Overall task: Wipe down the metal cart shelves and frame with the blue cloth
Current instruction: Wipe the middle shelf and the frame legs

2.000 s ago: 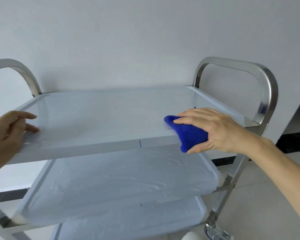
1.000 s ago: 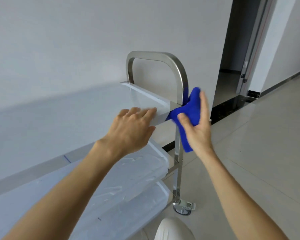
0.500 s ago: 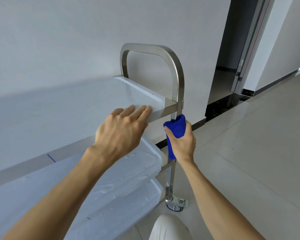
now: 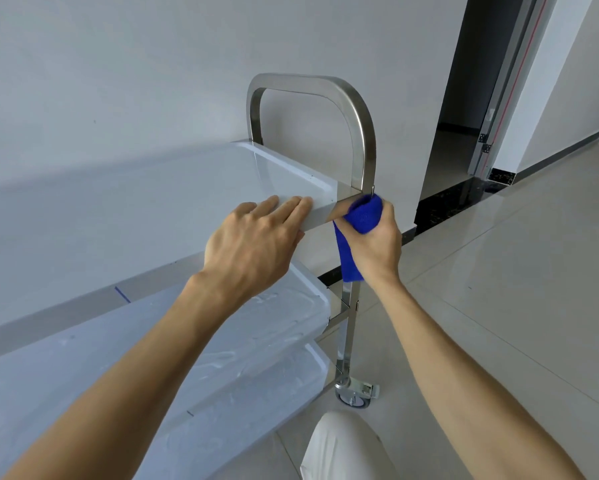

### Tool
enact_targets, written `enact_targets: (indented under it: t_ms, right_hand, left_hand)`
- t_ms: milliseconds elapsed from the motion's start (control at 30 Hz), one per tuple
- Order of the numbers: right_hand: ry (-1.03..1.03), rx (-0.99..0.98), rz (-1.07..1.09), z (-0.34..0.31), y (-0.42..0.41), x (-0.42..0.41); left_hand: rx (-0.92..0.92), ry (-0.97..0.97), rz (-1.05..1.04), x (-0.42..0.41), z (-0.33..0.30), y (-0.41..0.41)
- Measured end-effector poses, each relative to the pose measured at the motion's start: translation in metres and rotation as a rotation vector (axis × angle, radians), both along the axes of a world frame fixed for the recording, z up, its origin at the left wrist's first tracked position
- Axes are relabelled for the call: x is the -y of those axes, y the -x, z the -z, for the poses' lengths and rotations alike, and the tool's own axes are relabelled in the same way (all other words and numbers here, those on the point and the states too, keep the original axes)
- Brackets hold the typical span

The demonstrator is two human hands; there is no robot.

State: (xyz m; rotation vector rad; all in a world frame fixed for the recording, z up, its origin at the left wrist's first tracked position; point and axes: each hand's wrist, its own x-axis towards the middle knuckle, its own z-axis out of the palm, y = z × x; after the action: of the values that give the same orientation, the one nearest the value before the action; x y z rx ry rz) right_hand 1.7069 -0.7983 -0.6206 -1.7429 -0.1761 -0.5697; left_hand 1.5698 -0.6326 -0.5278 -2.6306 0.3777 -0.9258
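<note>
Three-tier stainless metal cart on a pale glossy tiled floor, close to a white wall, with a looped handle frame rising at the right end. Flat white top shelf with a left hand resting palm-down on its near right edge; middle shelf and lowest shelf below, both streaked with white smears. Swivel caster wheel under the near right leg, touching the floor.

Brushed, shiny metal cart frame, napped blue cloth, glossy tiled floor.
</note>
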Motion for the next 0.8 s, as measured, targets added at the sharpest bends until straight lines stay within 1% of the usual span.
enact_targets:
  t_ms: [67, 133, 167, 267, 333, 467, 533, 600, 633, 667, 700, 733, 800]
  right_hand:
    - [0.013, 0.036, 0.030, 0.000, -0.001, -0.003]
    - [0.006, 0.034, 0.019, 0.021, 0.002, -0.005]
    - [0.005, 0.001, -0.001, 0.038, 0.005, -0.004]
    - [0.060, -0.204, -0.111, 0.092, 0.016, 0.004]
    - [0.055, -0.308, -0.192, 0.116, 0.020, 0.010]
    - [0.050, -0.344, -0.254, 0.114, 0.022, 0.017]
    - [0.067, -0.272, -0.209, 0.112, 0.035, 0.020]
    - [-0.012, -0.149, -0.223, 0.108, 0.054, 0.024]
    - [-0.024, -0.061, -0.243, 0.104, 0.063, 0.026]
    - [0.013, 0.033, -0.271, 0.098, 0.069, 0.026]
    - [0.065, 0.114, -0.317, 0.094, 0.072, 0.026]
    - [0.125, 0.174, -0.358, 0.088, 0.070, 0.023]
    - [0.247, 0.218, -0.357, 0.077, 0.063, 0.012]
  left_hand:
    - [0.001, 0.002, -0.001, -0.001, 0.001, -0.001]
    - [-0.008, 0.001, -0.012, -0.001, 0.002, -0.002]
    - [-0.017, 0.003, -0.015, -0.001, 0.003, -0.003]
    - [-0.029, 0.001, -0.022, -0.002, 0.004, -0.006]
    - [-0.037, 0.006, -0.024, -0.002, 0.002, -0.006]
    - [-0.056, 0.026, -0.031, 0.001, 0.003, -0.003]
    - [-0.011, -0.007, 0.019, 0.001, 0.001, -0.002]
    - [0.033, 0.006, 0.208, 0.000, 0.003, 0.005]
    - [0.047, 0.074, 0.332, -0.003, 0.009, 0.010]
    - [0.050, 0.162, 0.431, -0.006, 0.019, 0.017]
    - [0.035, 0.234, 0.474, -0.010, 0.032, 0.026]
    - [0.006, 0.282, 0.461, -0.016, 0.048, 0.036]
    - [-0.068, 0.368, 0.354, -0.032, 0.086, 0.054]
